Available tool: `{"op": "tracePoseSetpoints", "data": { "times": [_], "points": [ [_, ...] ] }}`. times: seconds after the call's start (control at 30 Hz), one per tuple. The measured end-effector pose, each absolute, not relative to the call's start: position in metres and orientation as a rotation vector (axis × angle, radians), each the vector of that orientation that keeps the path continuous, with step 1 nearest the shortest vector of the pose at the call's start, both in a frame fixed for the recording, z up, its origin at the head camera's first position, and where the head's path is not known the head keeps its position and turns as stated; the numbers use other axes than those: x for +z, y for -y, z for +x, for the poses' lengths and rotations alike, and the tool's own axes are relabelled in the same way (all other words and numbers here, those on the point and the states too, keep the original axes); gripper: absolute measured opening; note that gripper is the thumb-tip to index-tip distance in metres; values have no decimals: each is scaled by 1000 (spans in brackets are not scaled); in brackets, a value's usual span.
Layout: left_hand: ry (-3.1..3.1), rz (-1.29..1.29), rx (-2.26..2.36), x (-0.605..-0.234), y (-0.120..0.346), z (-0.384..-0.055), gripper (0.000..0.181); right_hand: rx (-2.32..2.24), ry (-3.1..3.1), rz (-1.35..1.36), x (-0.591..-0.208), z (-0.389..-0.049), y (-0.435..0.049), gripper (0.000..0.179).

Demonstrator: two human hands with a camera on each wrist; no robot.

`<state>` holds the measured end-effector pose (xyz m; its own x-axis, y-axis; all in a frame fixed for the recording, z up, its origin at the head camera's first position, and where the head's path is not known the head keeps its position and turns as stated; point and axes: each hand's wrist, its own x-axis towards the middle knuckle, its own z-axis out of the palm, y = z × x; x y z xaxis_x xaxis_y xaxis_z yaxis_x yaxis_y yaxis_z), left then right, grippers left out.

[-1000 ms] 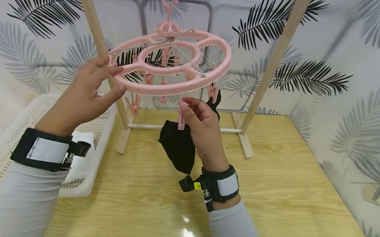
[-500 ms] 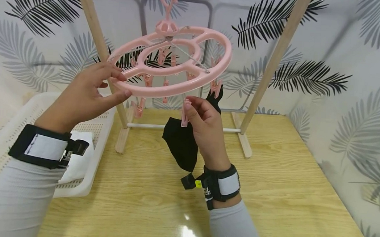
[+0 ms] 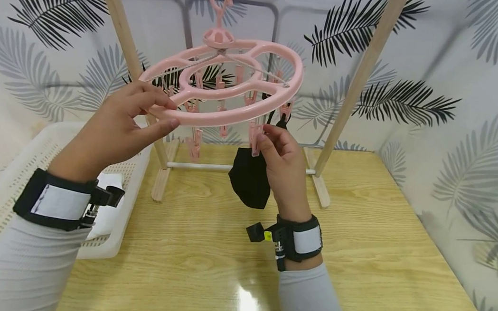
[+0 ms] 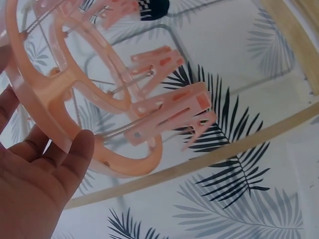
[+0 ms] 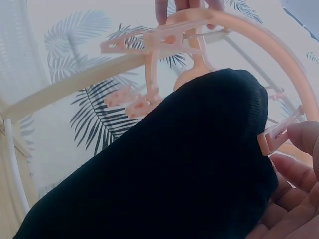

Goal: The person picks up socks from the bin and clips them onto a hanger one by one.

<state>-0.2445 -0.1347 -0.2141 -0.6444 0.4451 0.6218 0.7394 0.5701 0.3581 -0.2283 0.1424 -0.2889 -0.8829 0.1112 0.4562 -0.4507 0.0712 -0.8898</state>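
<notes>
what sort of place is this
Likely an indoor tabletop set up for hanging laundry: there's a pink round clip hanger, a white perforated basket with white cloth inside, and a leaf-print backdrop behind the wood-grain table.

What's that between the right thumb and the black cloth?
A pink clip sits between the right thumb and black cloth in the right wrist view.

Head camera: I look forward and down over the table [image 3: 379, 258], my widest view, with left hand [image 3: 114, 123] and right hand [image 3: 288, 172] both inside it. Left wrist: close in, canted, facing past that hand to the pink ring [image 4: 52, 94] and patterned backdrop [image 4: 214, 45]. Right wrist: also canted, very near, black cloth [image 5: 159, 164] filling much of it. Both wrist views share ring and part of the left hand.
</notes>
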Motion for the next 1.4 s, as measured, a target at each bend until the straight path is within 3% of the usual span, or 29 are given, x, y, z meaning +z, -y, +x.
{"op": "tracePoseSetpoints", "data": {
  "times": [0.43, 0.7, 1.03, 1.4],
  "points": [
    [2281, -948, -747, -204, 123, -227, 23, 1811, 1890, 335, -291, -230, -147, 31],
    [2291, -904, -745, -201, 114, -218, 24, 1766, 1702, 185, -283, -221, -146, 27],
    [2325, -823, -751, -194, 110, -208, 25, 1719, 1627, 660, -271, -203, -128, 23],
    [2391, -765, -798, -185, 104, -197, 24, 1635, 1942, 725, -277, -205, -93, 33]
  ]
}}
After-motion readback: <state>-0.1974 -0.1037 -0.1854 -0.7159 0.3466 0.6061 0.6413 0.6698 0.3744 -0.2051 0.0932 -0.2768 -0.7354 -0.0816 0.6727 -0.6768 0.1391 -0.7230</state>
